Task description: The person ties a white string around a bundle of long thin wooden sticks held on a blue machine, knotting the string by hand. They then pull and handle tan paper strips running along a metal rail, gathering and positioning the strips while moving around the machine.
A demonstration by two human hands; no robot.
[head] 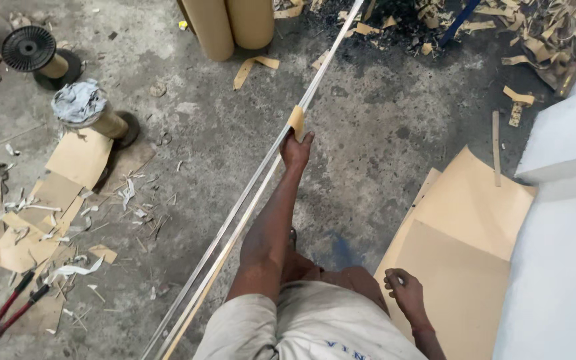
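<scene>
Metal strips, long, thin and bright, are seen running from the near left edge of the view toward the far middle, above a grey concrete floor. The left hand is stretched out along them and is closed on the strips, with a small tan paper pad pinched between the fingers and the metal. The right hand is kept low at the near right, loosely curled with nothing held in it, above flat sheets of brown cardboard laid on the floor.

Two tall brown cardboard tubes are stood at the far middle, just left of the strips. A black spool is lying at the far left, and nearer to it a second spool topped with crumpled grey material is seen. Cardboard offcuts and white shavings are scattered over the left part of the floor. A red-handled cutter is lying at the near left corner. A heap of brown paper scraps is piled at the far right, and a pale grey slab is seen along the right edge.
</scene>
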